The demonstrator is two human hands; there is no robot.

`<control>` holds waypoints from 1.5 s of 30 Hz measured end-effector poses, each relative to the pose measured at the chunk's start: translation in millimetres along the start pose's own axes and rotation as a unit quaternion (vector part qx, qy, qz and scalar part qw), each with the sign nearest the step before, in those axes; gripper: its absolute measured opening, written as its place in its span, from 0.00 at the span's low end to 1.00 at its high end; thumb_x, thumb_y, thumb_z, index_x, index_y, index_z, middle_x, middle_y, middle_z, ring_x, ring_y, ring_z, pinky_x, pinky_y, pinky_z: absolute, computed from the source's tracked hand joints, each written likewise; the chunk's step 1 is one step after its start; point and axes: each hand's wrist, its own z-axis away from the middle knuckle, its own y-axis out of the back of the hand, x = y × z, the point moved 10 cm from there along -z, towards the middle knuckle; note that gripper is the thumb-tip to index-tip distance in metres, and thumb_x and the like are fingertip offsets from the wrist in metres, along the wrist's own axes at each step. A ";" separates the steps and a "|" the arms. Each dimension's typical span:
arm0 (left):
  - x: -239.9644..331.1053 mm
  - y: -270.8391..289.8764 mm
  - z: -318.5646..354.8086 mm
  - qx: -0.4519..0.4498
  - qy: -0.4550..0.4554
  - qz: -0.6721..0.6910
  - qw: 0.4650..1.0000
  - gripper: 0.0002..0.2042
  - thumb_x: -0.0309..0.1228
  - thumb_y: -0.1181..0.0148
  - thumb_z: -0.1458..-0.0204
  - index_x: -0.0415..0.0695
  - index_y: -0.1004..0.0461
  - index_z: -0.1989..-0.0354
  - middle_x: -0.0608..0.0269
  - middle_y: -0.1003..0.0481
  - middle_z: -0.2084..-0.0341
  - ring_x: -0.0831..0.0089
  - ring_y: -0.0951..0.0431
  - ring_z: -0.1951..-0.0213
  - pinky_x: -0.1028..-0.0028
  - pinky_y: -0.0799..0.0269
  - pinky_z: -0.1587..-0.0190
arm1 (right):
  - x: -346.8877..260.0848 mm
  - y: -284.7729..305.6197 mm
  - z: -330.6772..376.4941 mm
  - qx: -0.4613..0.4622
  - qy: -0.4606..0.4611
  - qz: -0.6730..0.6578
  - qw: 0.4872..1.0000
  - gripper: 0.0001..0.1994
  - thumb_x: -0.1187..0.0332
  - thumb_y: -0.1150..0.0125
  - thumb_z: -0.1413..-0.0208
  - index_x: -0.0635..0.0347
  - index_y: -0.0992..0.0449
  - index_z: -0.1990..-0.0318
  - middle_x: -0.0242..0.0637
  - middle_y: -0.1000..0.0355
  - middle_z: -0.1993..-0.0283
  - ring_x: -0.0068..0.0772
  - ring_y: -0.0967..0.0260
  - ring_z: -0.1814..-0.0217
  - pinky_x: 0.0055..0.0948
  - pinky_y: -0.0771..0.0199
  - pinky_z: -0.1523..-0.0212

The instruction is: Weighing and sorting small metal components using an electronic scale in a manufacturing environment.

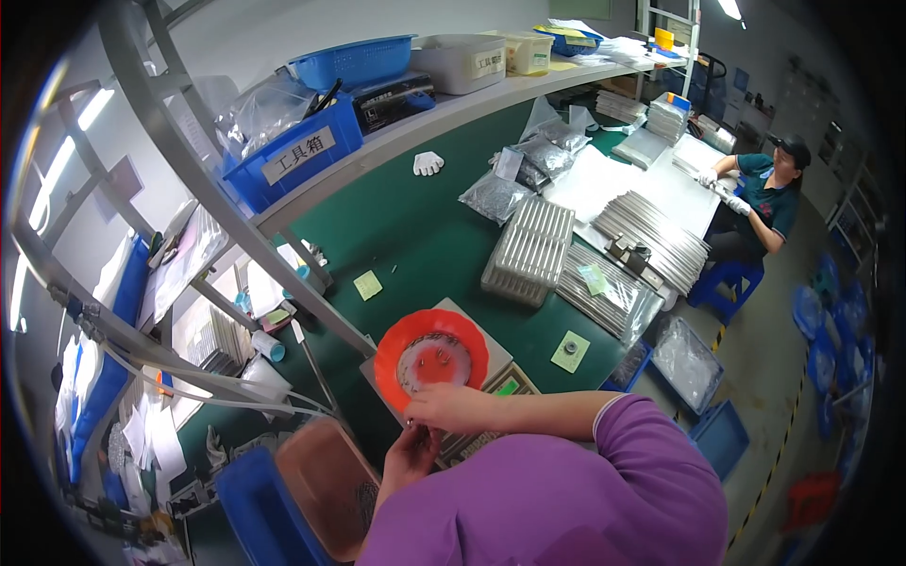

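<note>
A red round dish (389,344) sits on a weighing scale (500,351) with a lit green display. Small dark pieces lie in a ring over its pale middle. My right hand (451,408) is at the dish's near edge, fingers bent and closed. Just below it is my left hand (408,455), its fingertips pinched close to the right hand's. A small shiny speck shows between the two hands, too small to name. Beside my left arm stands a brown bin (316,462) with small metal pieces at its bottom.
A blue bin (255,500) adjoins the brown one. Stacked metal tubes (528,250), bagged small parts (495,196) and a white glove (427,164) lie on the green table (406,245). A shelf (444,99) with tubs runs above. A co-worker (769,189) sits at the far right, handling metal strips.
</note>
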 end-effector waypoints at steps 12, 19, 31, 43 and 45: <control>1.0 0.4 5.4 0.029 -0.007 -0.053 0.998 0.12 0.35 0.60 0.40 0.40 0.34 0.58 0.61 0.32 0.69 0.73 0.30 0.69 0.79 0.32 0.70 | 68.7 67.3 -1.3 0.159 -0.129 0.167 0.964 0.08 0.65 0.44 0.54 0.57 0.27 0.66 0.36 0.32 0.63 0.38 0.36 0.56 0.33 0.36 0.54; 13.1 6.8 2.0 -0.025 -0.042 -0.070 0.996 0.18 0.41 0.63 0.41 0.41 0.38 0.51 0.56 0.33 0.53 0.61 0.32 0.52 0.59 0.38 0.47 | -11.2 -5.7 -1.2 0.048 0.047 0.066 0.996 0.10 0.65 0.44 0.59 0.56 0.26 0.68 0.32 0.32 0.61 0.35 0.37 0.54 0.33 0.34 0.55; 6.4 5.1 6.2 0.003 -0.034 -0.084 0.996 0.15 0.35 0.59 0.42 0.38 0.39 0.52 0.53 0.32 0.56 0.59 0.31 0.52 0.59 0.38 0.45 | -19.2 -5.1 8.6 0.052 0.101 0.022 0.993 0.04 0.71 0.45 0.61 0.57 0.30 0.74 0.32 0.33 0.68 0.34 0.35 0.59 0.29 0.31 0.61; -14.4 -12.2 13.8 -0.008 0.017 -0.024 1.000 0.21 0.40 0.67 0.40 0.34 0.41 0.48 0.48 0.36 0.50 0.56 0.34 0.47 0.61 0.38 0.42 | 14.4 24.7 15.6 0.149 -0.007 -0.009 0.989 0.06 0.71 0.41 0.57 0.56 0.27 0.69 0.33 0.31 0.69 0.39 0.34 0.62 0.35 0.34 0.59; -9.3 -13.9 15.8 -0.002 0.002 -0.037 0.999 0.23 0.41 0.68 0.40 0.33 0.42 0.47 0.48 0.37 0.49 0.56 0.35 0.46 0.61 0.38 0.42 | 38.4 44.5 18.7 0.196 -0.058 -0.052 0.977 0.07 0.71 0.40 0.59 0.57 0.26 0.69 0.34 0.30 0.69 0.39 0.33 0.61 0.35 0.34 0.59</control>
